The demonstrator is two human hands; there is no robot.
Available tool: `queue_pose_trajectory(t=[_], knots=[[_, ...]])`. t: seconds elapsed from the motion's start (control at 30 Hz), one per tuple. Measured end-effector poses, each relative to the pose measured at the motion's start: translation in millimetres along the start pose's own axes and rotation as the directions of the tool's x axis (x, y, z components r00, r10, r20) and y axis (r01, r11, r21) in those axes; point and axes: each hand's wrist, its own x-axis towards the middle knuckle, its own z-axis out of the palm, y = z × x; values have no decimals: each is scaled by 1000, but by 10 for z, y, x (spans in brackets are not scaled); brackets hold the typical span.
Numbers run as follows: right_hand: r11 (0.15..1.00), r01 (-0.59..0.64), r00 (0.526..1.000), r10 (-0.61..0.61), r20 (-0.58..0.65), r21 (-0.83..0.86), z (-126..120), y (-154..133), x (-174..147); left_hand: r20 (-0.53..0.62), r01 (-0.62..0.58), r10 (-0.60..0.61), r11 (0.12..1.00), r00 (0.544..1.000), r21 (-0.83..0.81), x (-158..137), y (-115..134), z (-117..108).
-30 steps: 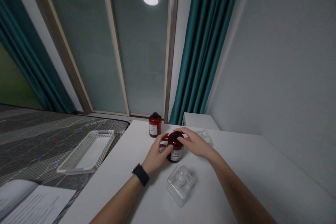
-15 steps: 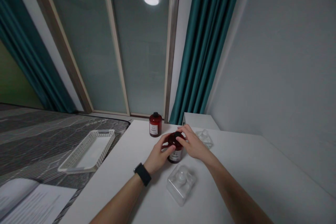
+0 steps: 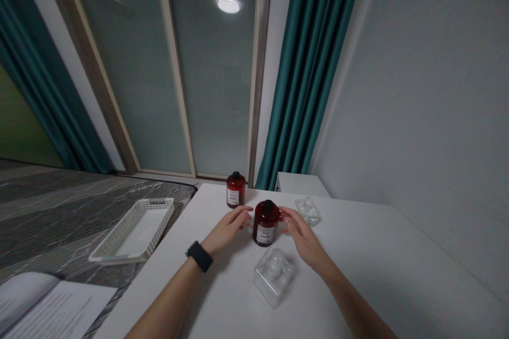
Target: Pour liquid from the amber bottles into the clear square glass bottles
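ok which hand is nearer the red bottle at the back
Left. The left hand is just in front of the back bottle; the right hand is farther off, right of the front bottle.

White basket, perforated sides, sits on grey patterned surface left of the counter. Open book at bottom left, partly cut off by the picture edge; printed lines on the pages, too blurred to read. At the back, glass doors with greyish panes and wood-toned frames; round light shows bright in the right pane. Teal curtain hangs in folds right of the doors, left curtain same colour. White cabinet past the counter's far edge. Plain pale wall on the right.
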Motion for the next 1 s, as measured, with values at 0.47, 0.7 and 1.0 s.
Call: queue_pose_trajectory(t=[0.47,0.7,1.0], knots=[[978,-100,995,97,30,181,36,110,-143,145,-1,19,993,989,-120,9,34,50],[974,-104,995,101,22,203,62,110,-57,122,15,-1,993,993,-116,49,-46,120],[989,-142,989,144,-34,42,-60,184,-124,-108,-115,142,968,984,223,-17,-9,68]])
